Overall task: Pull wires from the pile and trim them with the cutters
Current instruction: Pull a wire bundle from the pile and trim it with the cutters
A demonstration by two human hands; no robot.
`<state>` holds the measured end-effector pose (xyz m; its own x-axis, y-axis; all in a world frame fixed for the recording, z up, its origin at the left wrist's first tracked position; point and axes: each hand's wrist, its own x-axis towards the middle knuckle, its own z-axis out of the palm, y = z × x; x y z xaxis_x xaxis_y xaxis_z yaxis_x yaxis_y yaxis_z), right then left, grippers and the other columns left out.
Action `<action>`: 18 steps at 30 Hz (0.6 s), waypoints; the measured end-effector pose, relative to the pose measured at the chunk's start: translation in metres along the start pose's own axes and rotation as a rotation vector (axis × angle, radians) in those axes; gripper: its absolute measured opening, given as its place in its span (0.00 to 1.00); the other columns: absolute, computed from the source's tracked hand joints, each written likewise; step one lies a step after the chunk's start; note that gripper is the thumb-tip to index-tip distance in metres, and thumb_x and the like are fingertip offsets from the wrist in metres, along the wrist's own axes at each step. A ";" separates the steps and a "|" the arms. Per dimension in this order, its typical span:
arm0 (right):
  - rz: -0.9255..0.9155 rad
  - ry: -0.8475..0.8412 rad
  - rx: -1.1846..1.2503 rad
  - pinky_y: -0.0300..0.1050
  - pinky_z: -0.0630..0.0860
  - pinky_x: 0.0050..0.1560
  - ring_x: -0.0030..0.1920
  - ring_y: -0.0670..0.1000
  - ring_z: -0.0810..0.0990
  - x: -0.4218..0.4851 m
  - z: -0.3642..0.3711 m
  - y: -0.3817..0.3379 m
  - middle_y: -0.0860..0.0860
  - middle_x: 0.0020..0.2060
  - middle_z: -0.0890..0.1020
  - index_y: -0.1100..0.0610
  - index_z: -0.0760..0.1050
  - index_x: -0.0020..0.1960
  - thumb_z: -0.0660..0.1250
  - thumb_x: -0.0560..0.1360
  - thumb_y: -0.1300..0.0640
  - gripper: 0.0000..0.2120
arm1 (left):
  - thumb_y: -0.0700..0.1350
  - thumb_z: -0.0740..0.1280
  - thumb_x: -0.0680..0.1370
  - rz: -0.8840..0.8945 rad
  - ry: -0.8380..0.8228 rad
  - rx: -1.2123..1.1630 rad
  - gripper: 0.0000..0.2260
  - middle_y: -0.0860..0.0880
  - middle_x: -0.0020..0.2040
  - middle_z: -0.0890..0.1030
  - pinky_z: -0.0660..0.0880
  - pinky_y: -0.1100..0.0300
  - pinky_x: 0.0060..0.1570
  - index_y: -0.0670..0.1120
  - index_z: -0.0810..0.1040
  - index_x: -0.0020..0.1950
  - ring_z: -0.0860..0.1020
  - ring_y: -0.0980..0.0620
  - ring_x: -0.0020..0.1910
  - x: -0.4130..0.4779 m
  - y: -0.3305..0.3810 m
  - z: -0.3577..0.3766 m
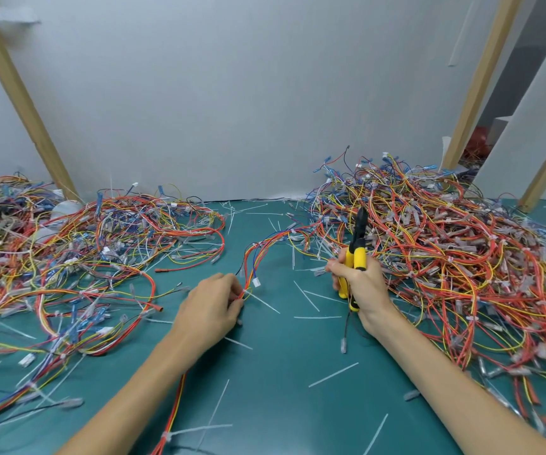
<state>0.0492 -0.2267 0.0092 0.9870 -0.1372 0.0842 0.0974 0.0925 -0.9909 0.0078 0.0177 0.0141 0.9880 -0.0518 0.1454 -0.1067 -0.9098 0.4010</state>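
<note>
On the green table point(281, 372) sat two heaps: a left pile point(84, 251) and a right pile point(445, 244). Between them the left hand point(210, 305) pinched one wire bundle point(248, 267), its tail hidden under the forearm; the right hand point(360, 284) gripped one pair of yellow cutters point(359, 257). White offcuts point(333, 375) lay beyond counting. Grey wall point(232, 93) stood behind.

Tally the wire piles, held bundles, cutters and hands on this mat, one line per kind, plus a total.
Wire piles: 2, the left pile and the right pile
Held bundle: 1, pinched by the left hand
Cutters: 1, gripped by the right hand
Hands: 2, the left hand and the right hand
Total: 6
</note>
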 end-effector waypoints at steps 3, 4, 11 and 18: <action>0.001 0.003 -0.004 0.42 0.71 0.31 0.30 0.49 0.73 0.000 0.000 0.000 0.56 0.34 0.78 0.55 0.72 0.40 0.69 0.73 0.68 0.11 | 0.46 0.67 0.77 0.024 0.000 -0.040 0.01 0.56 0.38 0.81 0.75 0.55 0.48 0.50 0.75 0.47 0.79 0.54 0.46 0.004 0.003 0.001; 0.001 0.005 -0.005 0.42 0.71 0.30 0.30 0.50 0.72 0.001 0.000 0.000 0.56 0.35 0.78 0.55 0.72 0.40 0.69 0.73 0.68 0.11 | 0.45 0.67 0.77 0.022 -0.002 -0.079 0.01 0.56 0.36 0.82 0.76 0.55 0.48 0.50 0.75 0.46 0.80 0.56 0.44 0.005 0.005 0.001; 0.008 -0.004 -0.031 0.44 0.72 0.33 0.30 0.49 0.73 0.003 -0.001 0.002 0.53 0.32 0.76 0.56 0.73 0.41 0.70 0.73 0.67 0.09 | 0.43 0.69 0.78 -0.083 -0.017 -0.654 0.04 0.48 0.37 0.84 0.78 0.65 0.39 0.44 0.81 0.44 0.84 0.53 0.34 0.014 0.030 -0.007; -0.016 -0.010 -0.094 0.47 0.72 0.36 0.32 0.50 0.74 0.001 0.001 0.003 0.49 0.30 0.79 0.54 0.73 0.41 0.68 0.75 0.65 0.09 | 0.38 0.66 0.80 -0.207 -0.009 -1.250 0.06 0.47 0.33 0.83 0.80 0.64 0.35 0.36 0.79 0.47 0.83 0.51 0.33 0.035 0.045 -0.002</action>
<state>0.0502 -0.2259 0.0063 0.9867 -0.1279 0.1006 0.1010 -0.0027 -0.9949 0.0374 -0.0238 0.0389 0.9990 0.0375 -0.0262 0.0220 0.1072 0.9940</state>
